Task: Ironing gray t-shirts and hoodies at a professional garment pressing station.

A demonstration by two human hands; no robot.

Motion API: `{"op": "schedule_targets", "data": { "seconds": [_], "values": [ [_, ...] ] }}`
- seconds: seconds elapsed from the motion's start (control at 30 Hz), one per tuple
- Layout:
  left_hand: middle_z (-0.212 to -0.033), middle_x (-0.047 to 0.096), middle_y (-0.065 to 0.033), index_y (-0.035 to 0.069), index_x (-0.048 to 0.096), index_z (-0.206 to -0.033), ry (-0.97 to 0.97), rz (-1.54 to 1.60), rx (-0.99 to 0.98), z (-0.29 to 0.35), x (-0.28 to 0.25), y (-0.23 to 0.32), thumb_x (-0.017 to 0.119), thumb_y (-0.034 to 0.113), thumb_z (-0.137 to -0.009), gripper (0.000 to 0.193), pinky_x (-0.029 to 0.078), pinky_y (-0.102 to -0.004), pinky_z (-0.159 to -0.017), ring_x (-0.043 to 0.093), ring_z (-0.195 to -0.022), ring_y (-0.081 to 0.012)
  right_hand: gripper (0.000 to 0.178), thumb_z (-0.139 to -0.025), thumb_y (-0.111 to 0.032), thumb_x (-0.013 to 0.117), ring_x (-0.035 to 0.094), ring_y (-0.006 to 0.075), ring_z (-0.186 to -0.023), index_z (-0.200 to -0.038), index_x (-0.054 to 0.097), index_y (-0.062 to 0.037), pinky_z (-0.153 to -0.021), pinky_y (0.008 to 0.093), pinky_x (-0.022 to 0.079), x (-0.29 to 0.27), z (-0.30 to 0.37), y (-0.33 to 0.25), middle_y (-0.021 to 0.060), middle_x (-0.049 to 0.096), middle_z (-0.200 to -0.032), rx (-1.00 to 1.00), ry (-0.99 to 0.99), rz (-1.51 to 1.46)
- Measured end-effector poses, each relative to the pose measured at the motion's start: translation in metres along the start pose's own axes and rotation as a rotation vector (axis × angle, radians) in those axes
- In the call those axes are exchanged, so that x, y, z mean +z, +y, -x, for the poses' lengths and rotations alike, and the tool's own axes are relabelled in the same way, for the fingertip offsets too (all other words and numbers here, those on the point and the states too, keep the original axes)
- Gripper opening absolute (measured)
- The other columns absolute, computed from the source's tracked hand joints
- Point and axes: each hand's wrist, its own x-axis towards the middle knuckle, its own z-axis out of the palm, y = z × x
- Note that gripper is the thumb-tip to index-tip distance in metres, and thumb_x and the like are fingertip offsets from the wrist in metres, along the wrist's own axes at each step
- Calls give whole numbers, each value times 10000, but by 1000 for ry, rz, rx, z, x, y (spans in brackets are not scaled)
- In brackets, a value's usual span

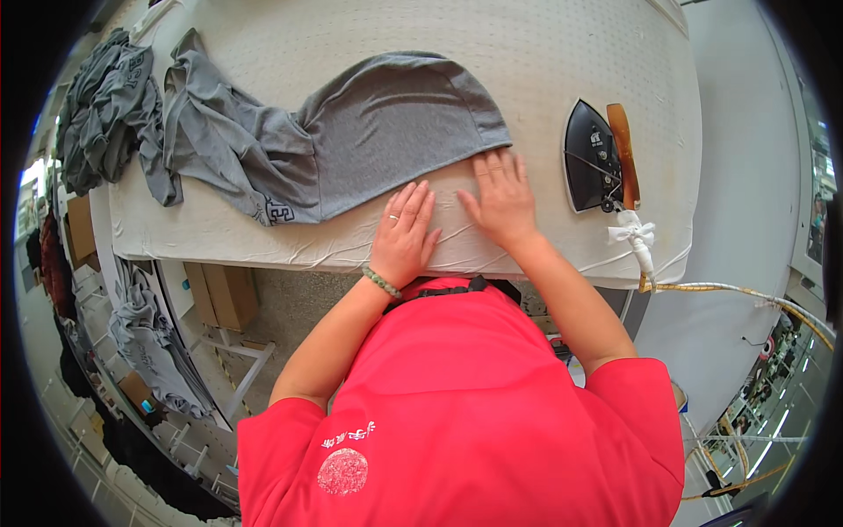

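Note:
A grey knit garment (pixel 386 132) lies on the padded ironing table (pixel 351 26). Its right part is spread smooth, while the left part is bunched in folds, with a dark letter print at the near edge. My left hand (pixel 404 230) rests flat, fingertips at the garment's near edge. Flat at the right end of that edge lies my right hand (pixel 500 195), its fingertips touching the cloth and its thumb held apart. Neither hand grips anything. A black iron (pixel 590 158) with a wooden handle stands on the table to the right of my right hand.
A crumpled pile of grey garments (pixel 105 114) sits at the table's left end. White cloth wraps the iron's hose (pixel 702 287), which runs off to the right. Below left are hanging grey garments (pixel 154 342) and a cardboard box (pixel 219 294). A pale wall panel (pixel 733 176) borders the right.

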Motion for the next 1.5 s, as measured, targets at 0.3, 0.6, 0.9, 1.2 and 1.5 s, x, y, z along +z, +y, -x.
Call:
{"op": "schedule_targets", "data": {
  "seconds": [0.3,0.6,0.9,1.2,1.5],
  "values": [
    [-1702,412,-172,17,471,-1596,18,-121,-125,-20,-6,-22,730,350,-965,759,244,-538,-1309,342,-1601,-364,312,-934,-247,768,689,335,-1115,-1161,716,-40,-972,450,543,-31,-34,21,157,713,-1238,97,196,-288],
    [-1723,380,-166,11,407,-1630,-111,-51,14,-65,22,-10,706,409,-974,824,219,-498,-1331,316,-1616,-335,356,-931,-289,836,730,249,-800,-1072,682,0,-741,373,573,-5,-60,82,109,745,-859,532,-129,-605],
    [-1725,369,-188,10,385,-1641,-136,-133,-97,-50,15,-4,705,407,-981,834,211,-501,-1332,304,-1623,-334,497,-940,-145,755,674,355,-1170,-1408,614,-55,-1006,481,525,-104,-19,104,142,706,-1256,88,222,-12],
    [-1745,323,-195,-8,360,-1651,-136,-33,1,-92,70,30,717,440,-973,887,176,-519,-1341,265,-1636,-355,704,-967,-272,755,638,445,-1217,-1538,454,8,-997,511,543,-125,32,113,207,651,-1303,654,-73,77],
    [-1720,372,-194,-5,404,-1628,-42,-105,-122,-32,-5,-7,737,430,-951,871,188,-536,-1332,289,-1627,-350,466,-960,-334,776,749,283,-866,-1271,706,5,-827,424,572,-159,-21,110,152,771,-916,979,-465,-524]
  ]
}}
